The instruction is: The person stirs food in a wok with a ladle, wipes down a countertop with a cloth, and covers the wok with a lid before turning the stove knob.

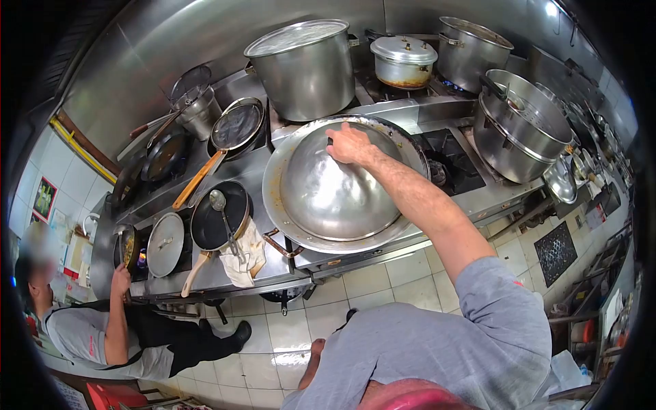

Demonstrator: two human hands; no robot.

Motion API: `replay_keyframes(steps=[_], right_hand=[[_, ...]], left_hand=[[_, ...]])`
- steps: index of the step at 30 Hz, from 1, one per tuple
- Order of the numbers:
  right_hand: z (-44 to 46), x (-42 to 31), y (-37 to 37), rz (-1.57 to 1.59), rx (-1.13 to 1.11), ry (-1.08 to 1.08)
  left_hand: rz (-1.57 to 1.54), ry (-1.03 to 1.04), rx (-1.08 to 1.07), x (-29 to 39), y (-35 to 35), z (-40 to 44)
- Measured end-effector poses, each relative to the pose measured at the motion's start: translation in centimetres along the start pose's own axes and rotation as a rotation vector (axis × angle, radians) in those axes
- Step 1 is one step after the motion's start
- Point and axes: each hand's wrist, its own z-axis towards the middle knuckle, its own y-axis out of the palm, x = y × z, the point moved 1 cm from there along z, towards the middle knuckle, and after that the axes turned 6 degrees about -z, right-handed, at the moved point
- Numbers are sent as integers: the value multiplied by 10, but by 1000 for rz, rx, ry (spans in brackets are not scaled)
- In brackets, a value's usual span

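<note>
My right hand (348, 143) is closed on the dark handle at the top of a big domed metal wok lid (321, 198). The lid sits in a wide wok (275, 195) on the stove, its rim showing all around, and what is under it is hidden. Low beside my body, my left hand (316, 347) hangs over the tiled floor, away from the stove; its fingers cannot be made out.
A tall stockpot (307, 75), a pressure cooker (403, 65) and a steamer pot (512, 137) stand around the wok. Left of it are a black frying pan (222, 222) with a spoon and a cloth (242, 256). A co-worker (102, 328) holds a pan at the far left.
</note>
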Motion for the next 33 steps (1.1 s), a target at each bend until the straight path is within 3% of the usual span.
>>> replay_keyframes(steps=[7, 10, 12, 13, 14, 17, 19, 25, 31, 33], right_hand=[[1, -4, 4, 45, 92, -12], [1, -3, -16, 58, 163, 33], [3, 3, -49, 70, 247, 44], [3, 9, -68, 42, 294, 40], [0, 15, -87, 48, 309, 95], [6, 72, -120, 99, 382, -32], [-3, 110, -133, 30, 370, 48], [-40, 246, -111, 95, 420, 74], [-70, 321, -71, 101, 405, 188], [-74, 344, -59, 119, 393, 208]], left_hand=[[102, 138, 79, -28, 5, 7], [-71, 119, 130, -5, -36, -14], [-245, 79, 40, -32, -33, 34], [-140, 46, 116, -10, -56, 17], [-190, 56, 167, -5, -69, 17], [-318, 23, 263, -9, -94, 40], [-466, -9, 371, -7, -104, 41], [-720, 2, 503, 24, -120, 24], [-904, 359, 1185, 110, -205, -17], [-1068, 272, 1174, 119, -239, -17]])
